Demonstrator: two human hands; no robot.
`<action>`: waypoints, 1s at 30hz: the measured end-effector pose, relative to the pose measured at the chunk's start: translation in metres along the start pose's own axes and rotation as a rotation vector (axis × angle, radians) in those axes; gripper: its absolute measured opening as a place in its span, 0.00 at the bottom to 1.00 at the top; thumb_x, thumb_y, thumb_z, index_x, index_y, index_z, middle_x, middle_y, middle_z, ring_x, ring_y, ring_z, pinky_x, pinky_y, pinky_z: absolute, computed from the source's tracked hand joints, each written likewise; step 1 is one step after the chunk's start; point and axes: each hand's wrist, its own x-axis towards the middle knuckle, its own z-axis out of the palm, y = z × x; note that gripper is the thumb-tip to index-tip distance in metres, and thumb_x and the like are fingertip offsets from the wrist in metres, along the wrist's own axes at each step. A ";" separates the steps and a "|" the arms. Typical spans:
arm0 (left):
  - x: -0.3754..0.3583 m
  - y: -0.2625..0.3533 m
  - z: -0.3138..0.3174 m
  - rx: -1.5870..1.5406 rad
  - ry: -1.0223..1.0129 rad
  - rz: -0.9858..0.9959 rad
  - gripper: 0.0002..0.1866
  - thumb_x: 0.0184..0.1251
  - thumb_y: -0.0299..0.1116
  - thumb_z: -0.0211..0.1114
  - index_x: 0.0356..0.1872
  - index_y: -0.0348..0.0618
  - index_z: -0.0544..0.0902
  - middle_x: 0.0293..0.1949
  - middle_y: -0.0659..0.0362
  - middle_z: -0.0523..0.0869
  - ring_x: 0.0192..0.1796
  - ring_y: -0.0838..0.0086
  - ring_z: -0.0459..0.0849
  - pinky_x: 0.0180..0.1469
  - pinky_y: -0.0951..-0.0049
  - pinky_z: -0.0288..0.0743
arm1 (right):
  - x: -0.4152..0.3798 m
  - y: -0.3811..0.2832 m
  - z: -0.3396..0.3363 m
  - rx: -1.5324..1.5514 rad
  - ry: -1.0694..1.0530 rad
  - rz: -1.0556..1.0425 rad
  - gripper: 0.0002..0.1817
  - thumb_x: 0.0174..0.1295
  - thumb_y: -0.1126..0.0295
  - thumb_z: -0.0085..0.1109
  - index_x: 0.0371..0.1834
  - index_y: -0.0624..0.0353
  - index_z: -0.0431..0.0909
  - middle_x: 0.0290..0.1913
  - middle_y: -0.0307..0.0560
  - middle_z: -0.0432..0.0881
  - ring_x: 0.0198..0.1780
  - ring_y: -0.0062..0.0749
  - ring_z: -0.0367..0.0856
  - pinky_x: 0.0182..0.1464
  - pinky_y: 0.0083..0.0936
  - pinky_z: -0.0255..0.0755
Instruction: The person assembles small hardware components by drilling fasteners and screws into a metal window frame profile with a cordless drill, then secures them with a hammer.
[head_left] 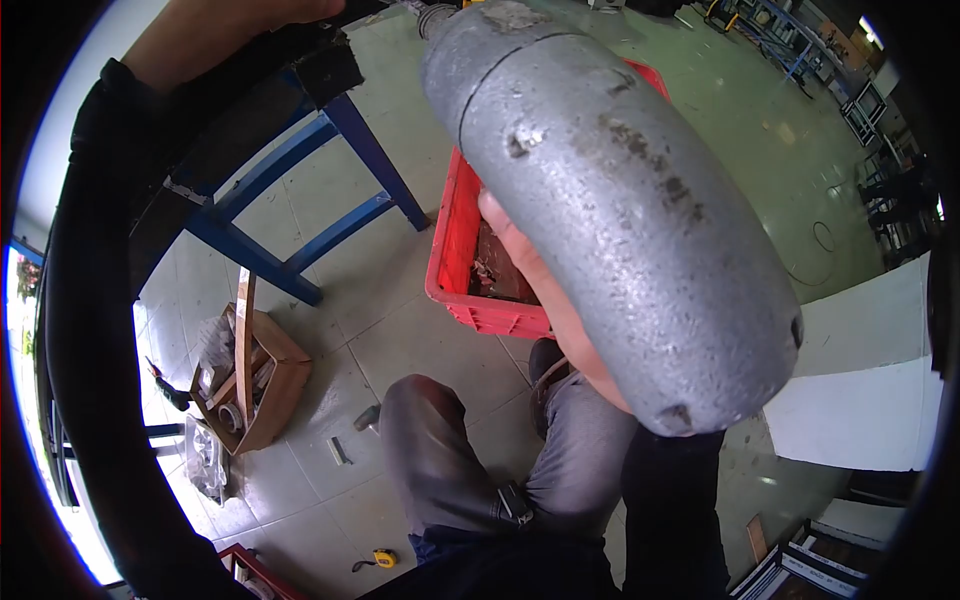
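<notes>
A grey metal cylinder (620,220) is grasped by the right hand (555,300), by which it is cradled from beneath and from its left side; most of the fingers are hidden behind it. The left hand (245,35) is cut off by the upper edge of the view, so whether anything is gripped there cannot be told. Under that hand, a dark tabletop (330,75) is carried on a blue frame (345,170). Beyond and below the right hand, a red crate (490,315) is partly covered by the cylinder. On the floor (330,370), well below the left hand, a cardboard box (283,385) is filled with odds and ends
</notes>
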 end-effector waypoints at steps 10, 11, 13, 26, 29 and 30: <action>0.001 -0.001 0.000 0.000 -0.015 -0.019 0.24 0.60 0.46 0.75 0.47 0.35 0.86 0.39 0.47 0.90 0.40 0.59 0.87 0.50 0.65 0.79 | 0.000 -0.002 0.000 -0.099 0.014 -0.009 0.15 0.49 0.62 0.83 0.38 0.53 0.89 0.40 0.34 0.91 0.37 0.24 0.90 0.44 0.22 0.83; -0.002 0.002 0.000 0.017 0.003 -0.002 0.24 0.60 0.47 0.75 0.47 0.35 0.86 0.38 0.46 0.90 0.39 0.59 0.87 0.50 0.64 0.79 | 0.001 -0.001 -0.001 -0.084 0.006 -0.014 0.16 0.49 0.62 0.83 0.38 0.53 0.89 0.40 0.34 0.91 0.37 0.24 0.90 0.44 0.22 0.83; 0.001 0.000 -0.001 0.011 -0.013 -0.017 0.25 0.60 0.48 0.75 0.47 0.35 0.86 0.38 0.46 0.89 0.39 0.58 0.87 0.50 0.64 0.79 | 0.001 -0.001 0.000 -0.063 0.006 -0.016 0.16 0.49 0.62 0.83 0.39 0.53 0.89 0.40 0.35 0.91 0.37 0.24 0.90 0.44 0.22 0.83; 0.010 -0.011 -0.007 -0.041 -0.093 -0.068 0.27 0.58 0.51 0.75 0.45 0.33 0.86 0.38 0.44 0.89 0.40 0.57 0.87 0.49 0.63 0.79 | 0.007 -0.024 -0.007 -0.043 -0.097 0.212 0.15 0.53 0.61 0.80 0.40 0.53 0.89 0.41 0.38 0.91 0.40 0.26 0.90 0.44 0.23 0.83; 0.012 -0.016 -0.005 -0.029 -0.099 -0.062 0.28 0.58 0.51 0.74 0.45 0.33 0.86 0.38 0.44 0.89 0.40 0.57 0.87 0.49 0.63 0.79 | 0.007 -0.029 -0.005 -0.016 -0.092 0.251 0.15 0.55 0.61 0.79 0.42 0.54 0.89 0.42 0.41 0.90 0.41 0.28 0.90 0.46 0.25 0.82; 0.010 -0.013 -0.010 -0.054 -0.110 -0.047 0.27 0.58 0.51 0.74 0.45 0.32 0.86 0.38 0.44 0.89 0.40 0.57 0.87 0.49 0.63 0.79 | 0.007 -0.030 -0.005 -0.007 -0.095 0.256 0.15 0.56 0.61 0.78 0.42 0.55 0.88 0.42 0.42 0.90 0.41 0.29 0.90 0.46 0.26 0.82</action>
